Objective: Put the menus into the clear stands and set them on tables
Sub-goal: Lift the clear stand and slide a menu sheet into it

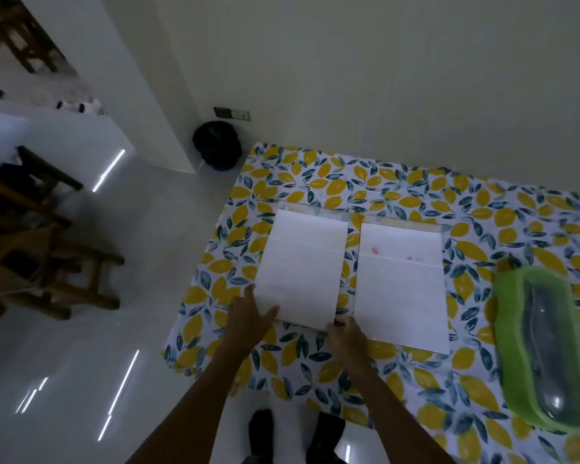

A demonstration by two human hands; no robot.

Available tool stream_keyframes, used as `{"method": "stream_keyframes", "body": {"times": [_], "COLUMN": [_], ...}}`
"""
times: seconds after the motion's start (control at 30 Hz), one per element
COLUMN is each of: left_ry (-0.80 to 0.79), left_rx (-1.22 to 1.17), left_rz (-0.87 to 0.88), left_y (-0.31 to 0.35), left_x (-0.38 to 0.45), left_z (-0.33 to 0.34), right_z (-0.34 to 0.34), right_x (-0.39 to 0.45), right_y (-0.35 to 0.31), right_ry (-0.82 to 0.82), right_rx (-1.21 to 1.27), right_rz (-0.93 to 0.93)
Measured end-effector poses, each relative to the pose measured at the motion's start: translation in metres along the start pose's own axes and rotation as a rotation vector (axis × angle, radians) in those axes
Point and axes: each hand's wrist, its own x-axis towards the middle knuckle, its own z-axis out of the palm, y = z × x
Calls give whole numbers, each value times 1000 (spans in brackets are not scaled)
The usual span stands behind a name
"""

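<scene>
Two white menu sheets lie flat side by side on the table with the lemon-print cloth point(416, 373). The left menu point(303, 266) and the right menu point(404, 286) each rest on a clear stand whose edge point(315, 209) shows beyond their far ends. My left hand point(250, 314) has its fingers spread on the near left corner of the left menu. My right hand point(347, 333) touches that menu's near right corner with fingers curled; whether it pinches the sheet is unclear. The right menu has faint pink marks and nothing touches it.
A green tray with a clear cover point(543, 346) sits on the table at the right. A black bin bag point(217, 145) stands on the floor by the wall corner. Wooden chairs point(47, 262) stand at the left on the glossy white floor.
</scene>
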Motion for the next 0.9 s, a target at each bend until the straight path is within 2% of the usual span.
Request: {"method": "stream_keyframes", "body": {"times": [0.1, 0.43, 0.7, 0.9], "left_ry": [88, 222, 398, 478], "left_rx": [-98, -331, -448, -353], "left_rz": [23, 292, 477, 576], "left_y": [-6, -9, 25, 58], "left_x": [-6, -69, -82, -42], "left_z": [-10, -67, -114, -132], "right_z": [-7, -17, -43, -73], "right_x": [-11, -106, -131, -94], "right_y": [-3, -14, -56, -97], "right_ry": [5, 301, 605, 618], "right_rx": [63, 395, 444, 347], "right_rz": [-28, -182, -375, -449]}}
